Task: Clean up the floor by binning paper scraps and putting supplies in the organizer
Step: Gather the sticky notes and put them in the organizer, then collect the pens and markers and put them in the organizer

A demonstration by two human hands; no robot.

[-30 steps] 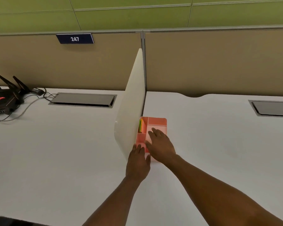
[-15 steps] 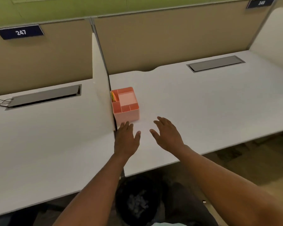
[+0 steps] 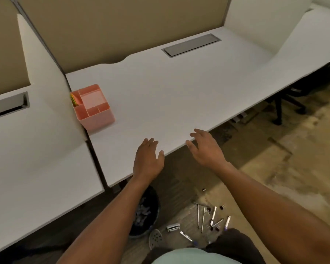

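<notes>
The pink organizer (image 3: 93,106) stands upright on the white desk (image 3: 179,88), at its left side, right against the white side divider (image 3: 46,77). It has several open compartments; something yellow and green (image 3: 73,99) sits in the far left one, and the others look bare as far as the view shows.

Below the desk edge, on the floor, a dark bin (image 3: 145,212) stands partly under the left forearm, with pale paper scraps (image 3: 142,214) inside it. To the right of the bin, supplies lie scattered on the carpet: a few pens (image 3: 213,214) and thin metal rods close together, small black clips (image 3: 221,207) among them, one more clip (image 3: 204,189) apart and nearer the desk, and a small grey stapler-like thing (image 3: 173,227) nearer the bin. They are too small to name more exactly.

The left hand (image 3: 148,159) is over the front edge of the desk, palm down, fingers loosely spread, grasping nothing. The right hand (image 3: 206,149) is beside it, just past the desk edge, also spread and empty, fingers slightly curled. Both are well apart from the organizer and well above the things on the floor.

A grey cable hatch (image 3: 191,44) is set in the desk near the tan back panel (image 3: 122,25). A dark chair base (image 3: 286,107) shows under the desk at right.
</notes>
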